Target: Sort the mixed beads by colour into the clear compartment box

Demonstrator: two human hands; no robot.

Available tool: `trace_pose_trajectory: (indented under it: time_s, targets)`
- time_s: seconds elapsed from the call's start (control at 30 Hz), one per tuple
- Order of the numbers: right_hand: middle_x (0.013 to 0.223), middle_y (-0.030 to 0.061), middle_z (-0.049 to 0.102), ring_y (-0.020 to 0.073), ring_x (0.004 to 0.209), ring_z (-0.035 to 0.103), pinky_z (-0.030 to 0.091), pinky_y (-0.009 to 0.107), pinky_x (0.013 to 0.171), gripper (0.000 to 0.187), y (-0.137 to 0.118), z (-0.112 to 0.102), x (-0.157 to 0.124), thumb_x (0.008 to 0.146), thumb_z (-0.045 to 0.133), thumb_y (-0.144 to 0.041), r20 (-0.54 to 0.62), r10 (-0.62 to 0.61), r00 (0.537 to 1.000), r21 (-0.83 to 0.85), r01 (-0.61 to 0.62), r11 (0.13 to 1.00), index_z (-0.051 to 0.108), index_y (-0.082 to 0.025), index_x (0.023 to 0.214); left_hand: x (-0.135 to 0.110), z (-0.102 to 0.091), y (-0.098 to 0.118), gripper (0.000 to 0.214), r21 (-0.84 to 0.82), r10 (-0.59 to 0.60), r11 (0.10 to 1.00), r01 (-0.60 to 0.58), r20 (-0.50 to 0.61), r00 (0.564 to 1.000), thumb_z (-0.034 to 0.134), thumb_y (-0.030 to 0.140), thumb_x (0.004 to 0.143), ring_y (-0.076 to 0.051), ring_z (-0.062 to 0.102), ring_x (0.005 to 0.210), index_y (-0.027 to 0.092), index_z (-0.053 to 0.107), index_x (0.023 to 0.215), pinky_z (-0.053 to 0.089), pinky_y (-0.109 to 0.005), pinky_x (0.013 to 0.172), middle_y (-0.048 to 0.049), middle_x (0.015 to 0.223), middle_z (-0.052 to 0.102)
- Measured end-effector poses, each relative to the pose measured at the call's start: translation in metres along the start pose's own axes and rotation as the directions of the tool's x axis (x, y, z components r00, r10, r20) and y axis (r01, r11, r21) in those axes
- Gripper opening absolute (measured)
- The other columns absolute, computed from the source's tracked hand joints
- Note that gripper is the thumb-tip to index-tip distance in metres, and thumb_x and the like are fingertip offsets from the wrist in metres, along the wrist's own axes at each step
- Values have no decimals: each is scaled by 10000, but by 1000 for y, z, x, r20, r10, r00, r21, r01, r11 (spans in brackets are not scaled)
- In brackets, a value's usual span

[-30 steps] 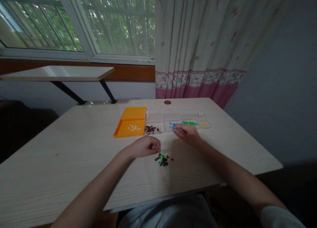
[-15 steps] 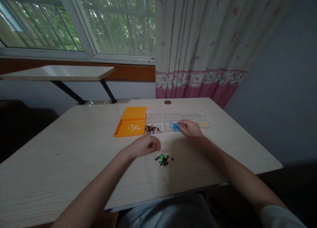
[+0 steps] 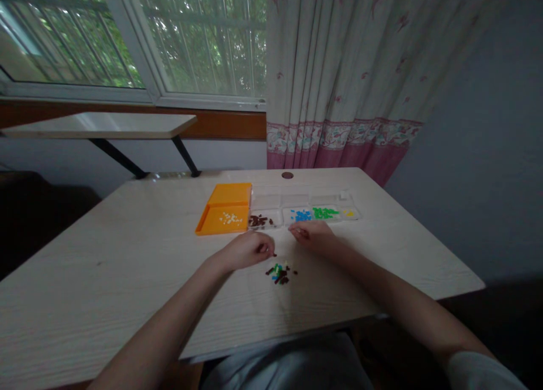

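Note:
My left hand (image 3: pixel 253 248) is closed in a pinch, with a tiny dark brown piece (image 3: pixel 275 255) at its fingertips. Just below it, a small heap of brown, green, blue and pale pieces (image 3: pixel 280 274) lies on the table. My right hand (image 3: pixel 311 235) is curled with its fingertips together, in front of the clear tray's near edge; whatever they hold is too small to make out. Beyond that hand, the tray's compartments hold blue pieces (image 3: pixel 300 215), green pieces (image 3: pixel 324 212) and yellow pieces (image 3: pixel 348 213). Brown pieces (image 3: pixel 259 220) sit in the left compartment.
An open orange case (image 3: pixel 229 194) with white pieces (image 3: pixel 231 217) adjoins the clear tray (image 3: pixel 278 211) on its left. A raised shelf (image 3: pixel 102 124) stands at the table's back left. Behind the table (image 3: pixel 139 254) are a window and a curtain (image 3: pixel 335 96).
My right hand has moved from the blue compartment back toward me and left, uncovering the green pieces. My left hand stays almost still; the brown piece at its fingertips now shows more clearly.

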State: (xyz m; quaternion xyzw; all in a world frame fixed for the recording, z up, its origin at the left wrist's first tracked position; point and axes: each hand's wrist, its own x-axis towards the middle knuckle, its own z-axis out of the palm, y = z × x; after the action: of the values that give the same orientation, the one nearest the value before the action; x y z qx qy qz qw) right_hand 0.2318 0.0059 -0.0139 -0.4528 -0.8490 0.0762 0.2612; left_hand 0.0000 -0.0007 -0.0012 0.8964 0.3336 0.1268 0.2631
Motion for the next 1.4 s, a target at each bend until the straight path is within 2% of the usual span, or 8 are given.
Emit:
trace_pose_trajectory:
  time_s: [0.1, 0.33, 0.5, 0.73, 0.9, 1.13, 1.23, 1.4]
  targets:
    - [768, 19, 682, 117, 642, 581, 391, 208, 631, 197, -12, 2, -5, 827, 489, -249, 73, -100, 992, 44, 97, 994, 668, -208, 898, 0, 1, 2, 104, 21, -20, 1000, 21, -20, 1000, 551, 228, 728, -85, 467, 526, 164, 628, 756, 325, -165, 496, 19, 603, 543]
    - [670, -8, 664, 94, 559, 552, 348, 187, 554, 194, -20, -4, -6, 811, 507, -222, 165, -111, 980, 52, 104, 993, 671, -221, 915, 2, 0, 11, 126, 72, 33, 997, -30, -45, 998, 532, 250, 767, -91, 485, 563, 166, 624, 753, 342, -174, 532, 8, 640, 562]
    - [582, -30, 631, 89, 510, 521, 323, 194, 534, 183, -22, 1, -7, 790, 553, -299, 153, -106, 983, 13, 105, 994, 676, -251, 918, 8, 4, 10, 230, -62, -13, 998, 7, -95, 995, 450, 271, 836, -116, 529, 622, 140, 631, 780, 377, -196, 585, -25, 672, 605]
    - [564, -34, 615, 85, 502, 510, 316, 194, 542, 162, -25, 0, -7, 789, 546, -277, 125, -99, 987, -1, 100, 995, 666, -238, 890, 10, 12, 11, 287, -275, -80, 961, 39, -139, 987, 460, 330, 833, -97, 476, 560, 102, 630, 791, 347, -183, 507, -27, 647, 581]
    - [554, -38, 595, 74, 483, 486, 301, 181, 518, 159, -27, -4, -7, 797, 531, -250, 128, -75, 989, 28, 72, 997, 650, -219, 897, 9, 8, 16, 238, -149, -38, 989, 2, -238, 970, 536, 341, 791, -91, 449, 546, 144, 651, 860, 334, -177, 500, 4, 600, 523]
    - [566, -24, 599, 71, 485, 485, 332, 172, 528, 166, -22, -5, -6, 804, 531, -255, 121, -68, 990, 111, 55, 992, 652, -186, 895, 5, 0, 14, 196, 29, 85, 996, -80, -295, 952, 492, 293, 828, -124, 547, 690, 179, 644, 876, 414, -211, 621, -35, 739, 610]
    - [609, -15, 630, 79, 510, 510, 353, 174, 544, 176, -18, -9, -5, 784, 538, -220, 264, -137, 955, 127, 106, 986, 669, -198, 900, 2, -7, 9, 179, 41, 49, 999, -36, -408, 912, 512, 287, 819, -129, 563, 713, 177, 642, 875, 429, -221, 638, -45, 795, 631]
    - [737, -1, 680, 91, 570, 550, 389, 181, 589, 278, -16, -16, -4, 735, 551, -152, 457, -229, 859, 181, 163, 970, 675, -223, 974, -3, -16, 8, 170, 24, 14, 1000, 0, -610, 792, 532, 277, 818, -136, 573, 735, 168, 643, 886, 438, -226, 647, -56, 814, 645]
